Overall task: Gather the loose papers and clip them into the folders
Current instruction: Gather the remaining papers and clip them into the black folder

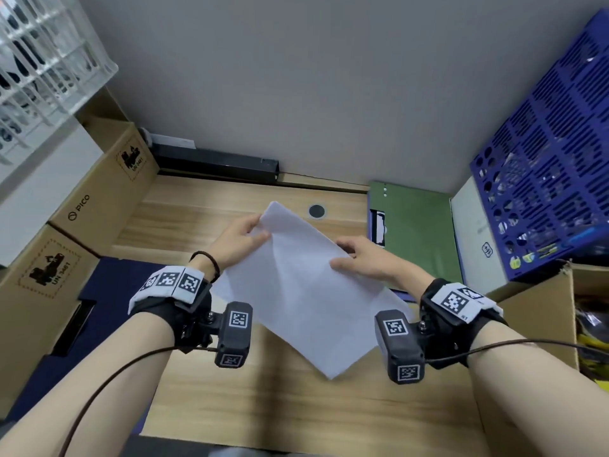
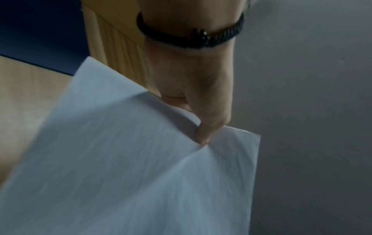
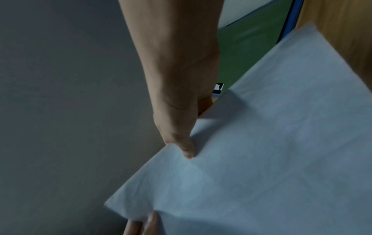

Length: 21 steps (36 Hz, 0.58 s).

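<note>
A stack of white papers point(image 1: 296, 291) hangs tilted above the wooden desk point(image 1: 204, 212), held between both hands. My left hand point(image 1: 245, 230) pinches its far left corner, thumb on top. In the left wrist view the thumb presses into the papers point(image 2: 141, 167) near their edge. My right hand point(image 1: 357, 257) grips the right edge, thumb on top and fingers beneath. The right wrist view shows that thumb on the papers point(image 3: 261, 159), with the other hand's fingertips point(image 3: 141, 225) at the bottom. A green folder point(image 1: 418, 232) lies flat at the desk's right, its black clip point(image 1: 377, 227) on the left edge.
Cardboard boxes point(image 1: 99, 192) line the left side and one stands at the right point(image 1: 540, 311). A blue slotted crate point(image 1: 553, 179) sits far right, a white crate point(image 1: 43, 57) at upper left. A black bar point(image 1: 214, 164) lies along the grey wall. A dark blue folder point(image 1: 108, 291) lies at the left.
</note>
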Each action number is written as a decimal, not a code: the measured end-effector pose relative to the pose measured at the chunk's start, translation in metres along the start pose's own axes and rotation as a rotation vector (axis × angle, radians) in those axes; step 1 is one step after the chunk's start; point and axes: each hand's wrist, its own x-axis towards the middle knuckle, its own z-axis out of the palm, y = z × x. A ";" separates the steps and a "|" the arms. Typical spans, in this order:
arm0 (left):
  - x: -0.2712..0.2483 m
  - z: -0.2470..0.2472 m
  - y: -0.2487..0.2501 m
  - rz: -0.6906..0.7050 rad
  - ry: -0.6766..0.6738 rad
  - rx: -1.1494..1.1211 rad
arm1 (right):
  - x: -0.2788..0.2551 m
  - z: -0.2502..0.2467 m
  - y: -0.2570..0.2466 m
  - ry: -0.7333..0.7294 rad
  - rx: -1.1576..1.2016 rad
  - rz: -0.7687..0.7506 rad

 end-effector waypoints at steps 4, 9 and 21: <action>-0.004 -0.007 -0.016 -0.038 0.118 -0.119 | -0.008 -0.010 0.015 0.019 -0.041 0.030; -0.010 -0.023 -0.037 -0.059 0.261 -0.244 | -0.020 -0.014 0.038 0.139 0.175 0.129; 0.001 -0.017 -0.008 0.059 0.366 -0.558 | -0.002 -0.022 0.009 0.562 0.417 -0.035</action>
